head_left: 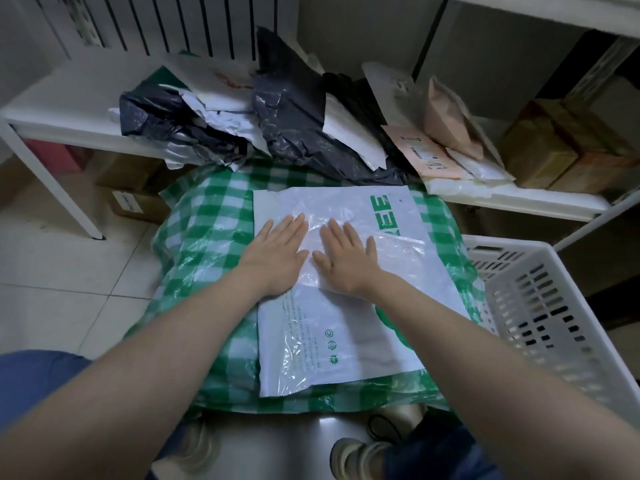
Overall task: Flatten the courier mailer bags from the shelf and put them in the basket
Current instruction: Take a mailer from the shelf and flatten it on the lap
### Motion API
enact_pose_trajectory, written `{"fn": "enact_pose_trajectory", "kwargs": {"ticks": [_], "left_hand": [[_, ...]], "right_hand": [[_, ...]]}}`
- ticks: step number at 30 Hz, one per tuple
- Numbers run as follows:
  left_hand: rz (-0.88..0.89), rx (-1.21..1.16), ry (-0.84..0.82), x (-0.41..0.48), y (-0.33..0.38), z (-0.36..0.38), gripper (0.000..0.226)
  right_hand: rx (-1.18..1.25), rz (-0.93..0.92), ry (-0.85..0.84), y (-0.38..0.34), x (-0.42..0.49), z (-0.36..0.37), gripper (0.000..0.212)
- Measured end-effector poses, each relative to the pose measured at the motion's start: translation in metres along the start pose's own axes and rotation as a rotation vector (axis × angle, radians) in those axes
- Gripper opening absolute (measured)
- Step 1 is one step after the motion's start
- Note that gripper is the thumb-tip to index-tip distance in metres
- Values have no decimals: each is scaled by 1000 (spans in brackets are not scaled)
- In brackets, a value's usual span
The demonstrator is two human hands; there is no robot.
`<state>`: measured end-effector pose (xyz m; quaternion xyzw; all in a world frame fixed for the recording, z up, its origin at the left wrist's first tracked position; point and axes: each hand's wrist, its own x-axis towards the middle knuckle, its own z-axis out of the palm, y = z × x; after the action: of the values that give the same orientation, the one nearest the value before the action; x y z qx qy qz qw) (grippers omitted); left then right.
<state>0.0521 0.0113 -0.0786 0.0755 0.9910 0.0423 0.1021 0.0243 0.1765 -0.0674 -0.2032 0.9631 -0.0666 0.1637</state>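
A white courier mailer bag [346, 327] with green print lies flat on a green-and-white checked surface [207, 244] in front of me. My left hand [277, 251] and my right hand [346, 258] press on its upper half side by side, palms down, fingers straight. On the white shelf [69, 109] behind lies a heap of crumpled mailers: black ones [294, 123], white ones [225, 123] and pink ones [429, 150]. A white slotted plastic basket [540, 306] stands at the right, beside the checked surface; what it holds is not visible.
Cardboard boxes [554, 147] sit on the shelf at the right, and more boxes [135, 188] stand on the tiled floor under the shelf at the left. My shoes [356, 455] and knees are at the bottom edge. A white radiator [173, 22] runs along the back wall.
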Motion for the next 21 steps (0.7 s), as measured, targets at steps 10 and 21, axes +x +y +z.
{"fn": "enact_pose_trajectory", "kwargs": {"ticks": [10,21], "left_hand": [[-18,96,-20,1,0,5,65],[60,-140,11,-21,-10,-13,101]], "right_hand": [[-52,126,163,31,-12,20,66],[37,213,33,77,-70,0,84]]}}
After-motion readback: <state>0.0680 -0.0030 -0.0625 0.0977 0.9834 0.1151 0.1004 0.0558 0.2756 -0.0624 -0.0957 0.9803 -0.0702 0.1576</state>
